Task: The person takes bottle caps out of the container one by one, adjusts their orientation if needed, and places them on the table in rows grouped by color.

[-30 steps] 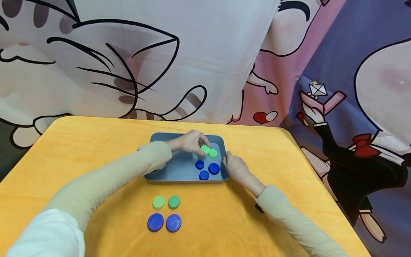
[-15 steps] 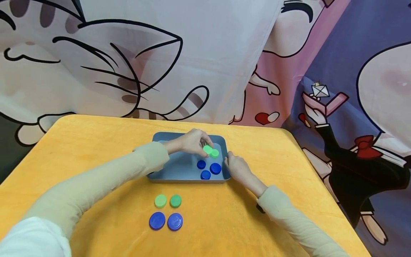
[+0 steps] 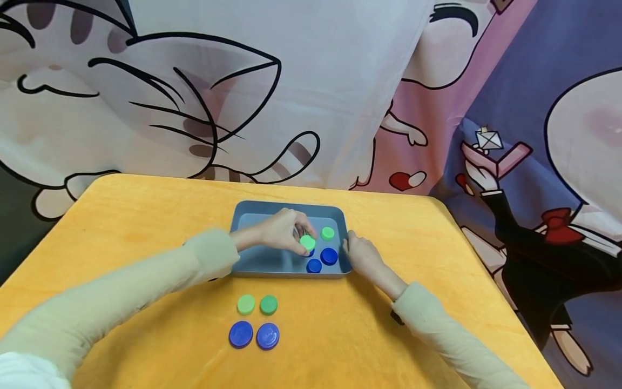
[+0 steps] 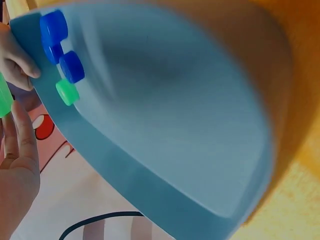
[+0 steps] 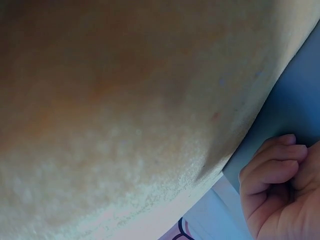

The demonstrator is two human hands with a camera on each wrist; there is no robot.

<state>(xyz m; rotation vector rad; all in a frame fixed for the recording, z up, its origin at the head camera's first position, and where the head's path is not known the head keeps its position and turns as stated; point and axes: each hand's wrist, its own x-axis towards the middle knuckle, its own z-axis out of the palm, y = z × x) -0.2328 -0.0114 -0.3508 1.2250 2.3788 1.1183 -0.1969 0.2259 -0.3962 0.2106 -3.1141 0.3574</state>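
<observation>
My left hand [image 3: 285,231] pinches a light green cap [image 3: 307,242] above the blue-grey tray [image 3: 269,260]; the same cap [image 4: 5,97] shows at the left edge of the left wrist view. Partly covered by it is one blue cap [image 3: 311,253]. Two more blue caps [image 3: 329,256] [image 3: 313,266] and another light green cap [image 3: 328,233] lie in the tray's right part. At the tray's right end, my right hand [image 3: 363,256] holds the rim; its fingers are curled in the right wrist view, where the thumb is not clearly seen.
In front of the tray on the yellow tabletop [image 3: 170,335] lie a light green cap [image 3: 245,304], a darker green cap [image 3: 268,304] and two larger blue caps [image 3: 241,334] [image 3: 268,336]. A printed cartoon cloth [image 3: 340,97] hangs behind the table.
My left hand has lifted the light green cap away from the other one and moved left and nearer, over a blue cap. My right hand stays at the tray's right end.
</observation>
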